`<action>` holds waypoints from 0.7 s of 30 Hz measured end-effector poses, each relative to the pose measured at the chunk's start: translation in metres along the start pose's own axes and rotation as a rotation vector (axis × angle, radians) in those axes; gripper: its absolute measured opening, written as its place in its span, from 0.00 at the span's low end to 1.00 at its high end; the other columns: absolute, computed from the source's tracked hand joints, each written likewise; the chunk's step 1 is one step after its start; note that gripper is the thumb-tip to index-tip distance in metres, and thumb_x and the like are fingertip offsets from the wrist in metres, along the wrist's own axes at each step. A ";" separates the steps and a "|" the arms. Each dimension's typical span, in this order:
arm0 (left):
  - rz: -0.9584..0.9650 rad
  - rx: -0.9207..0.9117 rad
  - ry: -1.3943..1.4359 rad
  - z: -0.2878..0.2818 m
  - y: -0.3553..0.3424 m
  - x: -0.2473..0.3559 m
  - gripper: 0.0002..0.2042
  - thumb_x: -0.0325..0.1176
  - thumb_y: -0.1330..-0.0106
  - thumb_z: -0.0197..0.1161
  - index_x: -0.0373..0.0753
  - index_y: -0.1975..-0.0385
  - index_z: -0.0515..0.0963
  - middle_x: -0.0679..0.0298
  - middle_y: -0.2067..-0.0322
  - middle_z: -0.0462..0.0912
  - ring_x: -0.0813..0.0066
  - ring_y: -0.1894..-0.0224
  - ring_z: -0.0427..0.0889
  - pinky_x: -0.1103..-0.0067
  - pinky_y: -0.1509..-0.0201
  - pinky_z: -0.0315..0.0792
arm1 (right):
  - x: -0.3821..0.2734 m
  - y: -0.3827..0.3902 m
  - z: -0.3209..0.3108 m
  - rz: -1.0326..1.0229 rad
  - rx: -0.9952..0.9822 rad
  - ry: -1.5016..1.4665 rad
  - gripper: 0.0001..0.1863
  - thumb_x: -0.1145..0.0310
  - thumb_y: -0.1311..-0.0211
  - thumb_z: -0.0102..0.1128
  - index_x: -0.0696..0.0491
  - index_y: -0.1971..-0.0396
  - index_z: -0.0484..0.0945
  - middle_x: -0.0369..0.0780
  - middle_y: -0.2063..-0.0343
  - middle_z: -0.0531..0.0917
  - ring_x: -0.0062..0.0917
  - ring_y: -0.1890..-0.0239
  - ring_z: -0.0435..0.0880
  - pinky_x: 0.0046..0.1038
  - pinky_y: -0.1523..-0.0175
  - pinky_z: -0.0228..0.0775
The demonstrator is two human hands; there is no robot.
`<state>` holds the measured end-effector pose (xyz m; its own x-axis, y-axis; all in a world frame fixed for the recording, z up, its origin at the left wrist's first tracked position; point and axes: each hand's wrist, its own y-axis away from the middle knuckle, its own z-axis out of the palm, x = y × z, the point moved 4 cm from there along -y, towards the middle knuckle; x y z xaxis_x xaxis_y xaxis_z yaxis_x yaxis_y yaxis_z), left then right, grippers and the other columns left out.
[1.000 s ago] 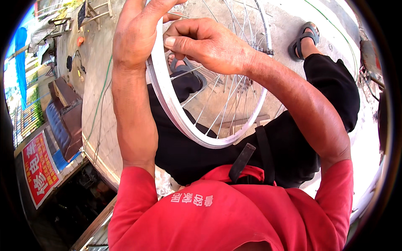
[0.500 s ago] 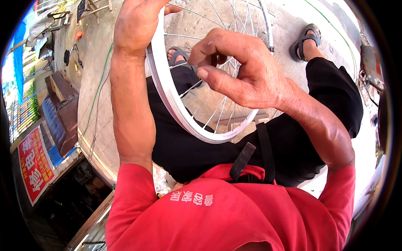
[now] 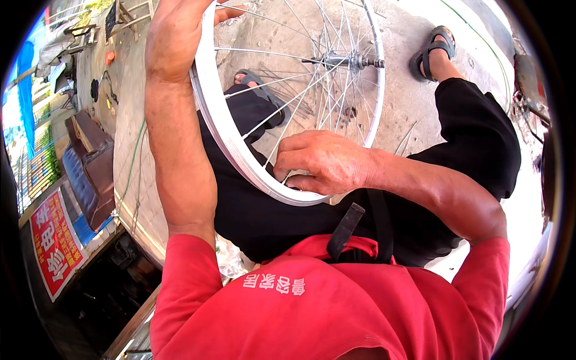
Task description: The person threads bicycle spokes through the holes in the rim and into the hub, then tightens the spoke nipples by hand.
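A bare bicycle wheel, its pale rim (image 3: 217, 123) carrying no tyre, stands tilted between my knees. Thin metal spokes run from the rim to a silver hub (image 3: 337, 61) with an axle poking out at both ends. My left hand (image 3: 179, 42) is wrapped round the far left part of the rim, partly cut off by the picture's top edge. At the near inner side of the rim, my right hand (image 3: 324, 159) has thumb and bent fingers closed on a spoke (image 3: 273, 147) close to where it meets the rim. The fingertips partly hide that spot.
A worn brown seat with blue padding (image 3: 78, 174) lies at the left, beside a red sign (image 3: 55, 243). A green cord (image 3: 133, 162) crosses the concrete floor (image 3: 396, 114). My sandalled feet, the right one (image 3: 437, 54) farther out, flank the wheel.
My right hand has come down from above the spokes to the near rim, its fingers closing there. My left hand and the wheel have shifted slightly left, and the hub now shows.
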<state>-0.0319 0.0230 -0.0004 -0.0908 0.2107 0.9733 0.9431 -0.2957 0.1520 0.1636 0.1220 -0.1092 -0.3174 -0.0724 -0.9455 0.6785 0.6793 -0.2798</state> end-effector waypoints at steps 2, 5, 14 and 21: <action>0.084 -0.106 0.034 -0.002 0.002 -0.001 0.33 0.40 0.26 0.61 0.31 0.26 0.61 0.53 0.40 0.75 0.62 0.46 0.84 0.78 0.51 0.79 | 0.003 -0.001 0.003 -0.013 -0.031 -0.034 0.09 0.70 0.41 0.69 0.52 0.61 0.81 0.39 0.62 0.82 0.39 0.55 0.84 0.39 0.53 0.77; 0.108 -0.101 0.010 -0.002 0.004 -0.003 0.32 0.40 0.26 0.61 0.31 0.27 0.62 0.53 0.40 0.75 0.62 0.47 0.85 0.78 0.51 0.79 | 0.005 0.000 0.003 -0.041 -0.045 -0.003 0.08 0.69 0.39 0.68 0.52 0.61 0.81 0.39 0.62 0.81 0.39 0.55 0.84 0.39 0.53 0.77; 0.145 -0.145 0.014 -0.003 0.008 -0.001 0.32 0.41 0.26 0.61 0.31 0.27 0.63 0.54 0.41 0.76 0.65 0.47 0.85 0.78 0.51 0.78 | 0.004 -0.006 0.001 -0.023 -0.108 0.025 0.08 0.67 0.37 0.66 0.51 0.59 0.81 0.39 0.61 0.82 0.39 0.56 0.85 0.41 0.55 0.77; 0.159 -0.143 0.009 -0.003 0.009 -0.001 0.33 0.42 0.27 0.62 0.31 0.27 0.62 0.52 0.39 0.75 0.64 0.46 0.84 0.76 0.49 0.78 | 0.009 -0.006 0.004 -0.029 -0.171 0.057 0.10 0.66 0.38 0.68 0.50 0.59 0.81 0.39 0.63 0.82 0.39 0.57 0.85 0.41 0.56 0.77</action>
<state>-0.0247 0.0170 0.0002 0.0517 0.1430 0.9884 0.8908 -0.4540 0.0191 0.1593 0.1144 -0.1163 -0.3753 -0.0561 -0.9252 0.5470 0.7924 -0.2699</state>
